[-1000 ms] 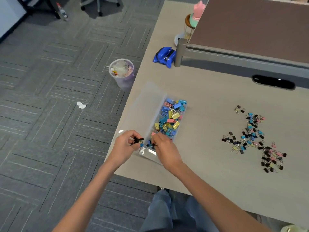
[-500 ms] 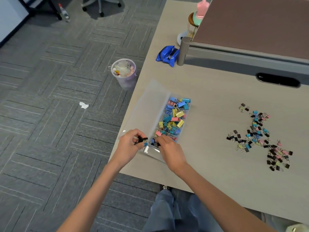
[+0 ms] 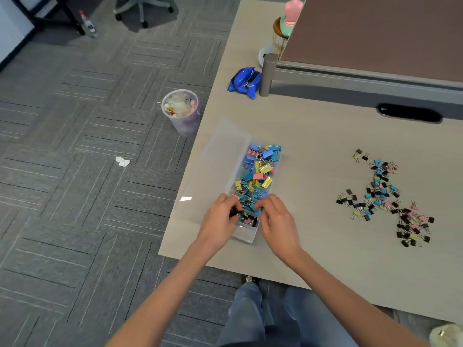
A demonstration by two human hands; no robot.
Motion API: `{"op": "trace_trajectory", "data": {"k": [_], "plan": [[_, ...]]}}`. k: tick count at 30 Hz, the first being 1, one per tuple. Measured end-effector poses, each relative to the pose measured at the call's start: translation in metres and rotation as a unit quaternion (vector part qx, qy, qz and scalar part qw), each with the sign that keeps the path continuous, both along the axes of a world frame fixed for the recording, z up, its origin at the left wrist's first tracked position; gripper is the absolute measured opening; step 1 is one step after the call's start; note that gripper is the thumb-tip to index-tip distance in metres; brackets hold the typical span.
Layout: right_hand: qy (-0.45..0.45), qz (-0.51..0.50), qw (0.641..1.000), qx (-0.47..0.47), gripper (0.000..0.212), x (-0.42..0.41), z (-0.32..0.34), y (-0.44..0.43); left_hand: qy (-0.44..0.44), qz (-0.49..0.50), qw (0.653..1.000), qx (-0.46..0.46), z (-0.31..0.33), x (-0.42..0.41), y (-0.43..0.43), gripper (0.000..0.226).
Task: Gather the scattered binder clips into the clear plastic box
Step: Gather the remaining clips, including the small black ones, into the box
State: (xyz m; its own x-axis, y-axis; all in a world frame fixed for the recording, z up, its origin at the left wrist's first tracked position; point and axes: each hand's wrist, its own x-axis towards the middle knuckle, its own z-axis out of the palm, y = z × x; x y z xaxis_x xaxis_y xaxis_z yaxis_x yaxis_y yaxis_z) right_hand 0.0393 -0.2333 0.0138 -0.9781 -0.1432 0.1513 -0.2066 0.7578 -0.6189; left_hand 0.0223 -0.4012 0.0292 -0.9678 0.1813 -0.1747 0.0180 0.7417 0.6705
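Head view: single cam, looks down on table corner & carpet.
L hand (image 3: 220, 221): lower centre, at box's near-left edge; thumb & fingers pinch small black clips (image 3: 235, 213) just over the box's near end.
R hand (image 3: 275, 221): lower centre, just right of L hand; fingers curled down into the box, tips among blue clips. Can't tell if it holds anything.
Clear plastic box (image 3: 246, 236): centre of frame, long, runs away from the person near table's left edge. Compartments hold blue, yellow & pink clips, w/ black & pink ones nearest the hands.
Lid (image 3: 218, 161): open, lies flat along box's left side.
Scattered binder clips (image 3: 385, 196): right of frame, loose spread on table in black, blue, pink & yellow; well apart from box.
Table (image 3: 313, 136): light wood-look, fills right half.
Blue pouch (image 3: 244, 82): upper centre, touching a grey post.
Waste bin (image 3: 181, 110): on carpet just left of table edge, scraps inside.
Paper scrap (image 3: 122, 161): on floor, left of centre.
Chair base (image 3: 142, 8): top, left of centre.
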Motion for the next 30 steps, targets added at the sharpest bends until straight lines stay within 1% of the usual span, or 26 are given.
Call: {"op": "trace_trajectory", "data": {"k": [3, 6, 11, 14, 19, 23, 30], "plan": [[-0.006, -0.007, 1.000, -0.008, 0.024, 0.002, -0.001, 0.005, 0.043, -0.059, 0.995, -0.070, -0.009, 0.001, 0.005, 0.021], [-0.008, -0.013, 1.000, -0.013, 0.021, 0.004, -0.002, 0.008, 0.076, -0.091, 0.985, -0.123, -0.016, 0.001, 0.005, 0.022], [-0.013, -0.011, 1.000, -0.016, 0.022, 0.006, -0.004, 0.007, 0.102, -0.121, 0.974, -0.163, -0.017, 0.001, 0.003, 0.019], [-0.014, -0.004, 1.000, -0.019, 0.022, 0.006, -0.004, 0.007, 0.127, -0.132, 0.966, -0.184, -0.013, 0.002, 0.001, 0.027], [-0.013, -0.004, 1.000, -0.023, 0.025, 0.006, -0.005, 0.009, 0.123, -0.096, 0.974, -0.163, -0.009, 0.004, 0.003, 0.031], [-0.002, -0.001, 1.000, -0.022, 0.027, 0.006, -0.002, 0.012, 0.086, -0.053, 0.988, -0.120, -0.008, 0.004, 0.005, 0.026], [0.006, -0.024, 0.999, -0.039, 0.028, 0.004, 0.001, 0.021, 0.085, 0.001, 0.995, -0.060, 0.004, 0.003, 0.021, 0.017]]}}
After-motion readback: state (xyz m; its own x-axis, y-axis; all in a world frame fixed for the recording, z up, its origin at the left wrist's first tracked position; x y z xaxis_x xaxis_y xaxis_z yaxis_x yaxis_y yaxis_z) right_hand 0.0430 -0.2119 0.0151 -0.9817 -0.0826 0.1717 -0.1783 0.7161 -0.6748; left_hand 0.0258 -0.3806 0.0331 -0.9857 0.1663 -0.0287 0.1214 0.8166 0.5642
